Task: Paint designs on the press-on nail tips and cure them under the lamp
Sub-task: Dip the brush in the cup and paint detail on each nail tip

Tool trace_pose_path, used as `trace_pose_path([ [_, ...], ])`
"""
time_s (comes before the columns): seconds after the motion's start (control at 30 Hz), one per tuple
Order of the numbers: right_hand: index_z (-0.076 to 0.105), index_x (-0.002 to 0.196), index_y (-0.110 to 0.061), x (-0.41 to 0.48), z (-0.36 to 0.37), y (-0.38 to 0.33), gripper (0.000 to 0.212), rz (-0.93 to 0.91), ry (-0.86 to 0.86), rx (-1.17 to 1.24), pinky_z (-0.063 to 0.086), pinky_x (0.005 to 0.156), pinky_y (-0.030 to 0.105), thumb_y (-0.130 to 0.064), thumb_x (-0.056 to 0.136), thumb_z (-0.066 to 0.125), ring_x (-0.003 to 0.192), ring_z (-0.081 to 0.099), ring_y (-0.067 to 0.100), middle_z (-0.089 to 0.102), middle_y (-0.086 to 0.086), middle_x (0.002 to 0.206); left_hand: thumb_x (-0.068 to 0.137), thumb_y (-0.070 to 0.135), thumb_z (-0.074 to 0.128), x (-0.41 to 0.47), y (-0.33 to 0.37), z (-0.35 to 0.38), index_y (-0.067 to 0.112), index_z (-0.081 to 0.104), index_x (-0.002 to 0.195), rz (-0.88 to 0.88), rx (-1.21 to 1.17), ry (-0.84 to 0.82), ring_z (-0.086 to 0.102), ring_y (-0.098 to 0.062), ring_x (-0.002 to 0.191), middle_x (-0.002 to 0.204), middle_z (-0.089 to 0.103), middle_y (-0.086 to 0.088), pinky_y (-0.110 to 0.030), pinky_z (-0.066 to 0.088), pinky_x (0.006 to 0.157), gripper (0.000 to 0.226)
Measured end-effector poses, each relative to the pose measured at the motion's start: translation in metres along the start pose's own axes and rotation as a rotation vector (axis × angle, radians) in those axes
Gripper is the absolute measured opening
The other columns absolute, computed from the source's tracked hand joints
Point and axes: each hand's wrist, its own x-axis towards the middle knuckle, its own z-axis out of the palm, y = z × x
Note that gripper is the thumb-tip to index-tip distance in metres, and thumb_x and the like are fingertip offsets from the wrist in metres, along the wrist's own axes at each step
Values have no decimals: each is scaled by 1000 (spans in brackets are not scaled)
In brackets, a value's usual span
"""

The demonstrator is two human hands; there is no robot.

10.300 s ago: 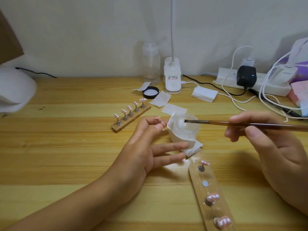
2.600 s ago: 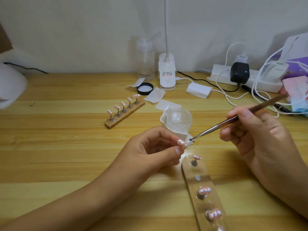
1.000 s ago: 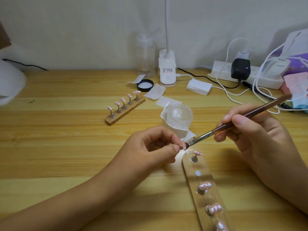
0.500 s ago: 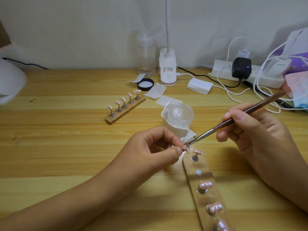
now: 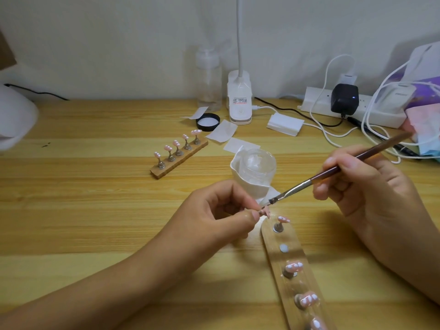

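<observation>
My left hand (image 5: 214,215) pinches a small pink nail tip on its stand (image 5: 266,212) between thumb and forefinger. My right hand (image 5: 366,194) grips a brown-handled brush (image 5: 333,171); its flat bristle end sits just above that tip. Below lies a wooden holder strip (image 5: 289,258) with several pink tips bearing white marks and one bare magnet spot. A second wooden holder (image 5: 179,156) with several pink tips stands farther back. A clear jar (image 5: 258,164) wrapped in white paper sits behind my hands. The white curing lamp (image 5: 14,120) is at the far left edge.
At the back stand a clear pump bottle (image 5: 209,79), a white desk-lamp base (image 5: 240,98), a black jar lid (image 5: 207,122), white paper wipes (image 5: 222,134) and a white pad stack (image 5: 285,123). A power strip (image 5: 352,107) with plugs and cables fills the back right.
The brush left the jar and came down to the nail tip my left hand picked up and pinches. Over the last half second the brush tip lifted slightly off the tip.
</observation>
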Motion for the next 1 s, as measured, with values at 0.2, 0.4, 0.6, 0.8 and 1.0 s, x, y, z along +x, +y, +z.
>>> trace_pose_path([
  [0.2,72,83,-25,-1,2,0,23,13,-56,-76,55,66,23,-48,78,74,66,67,15,68,-1,74,73,16,69,0,0,1,25,70,70,4,-53,20,58,-3,59,77,71,5,-14,48,58,10],
  [0.4,73,81,-25,2,-3,2,31,-33,36,2,55,67,22,-15,93,46,66,67,13,69,1,69,78,15,69,0,0,1,21,75,84,7,-116,-3,63,-9,70,77,72,4,-19,52,67,11],
  [0.6,72,77,-24,1,1,-2,29,-29,-34,41,55,65,21,-13,88,48,65,66,13,67,2,68,76,11,68,0,3,3,24,72,73,41,-123,8,60,-1,64,73,69,11,-13,49,63,14],
  [0.8,73,79,-25,-1,2,-1,20,-28,-54,-17,55,66,21,-18,86,55,67,67,15,68,2,72,76,10,67,0,3,3,19,68,75,42,-118,-4,59,0,63,69,67,12,-12,48,61,9],
  [1.0,71,75,-25,2,1,0,32,-32,42,-7,54,64,21,-12,89,45,64,65,14,65,0,71,76,11,68,0,2,2,15,67,78,25,-133,12,60,-3,63,70,67,8,-15,49,63,5],
])
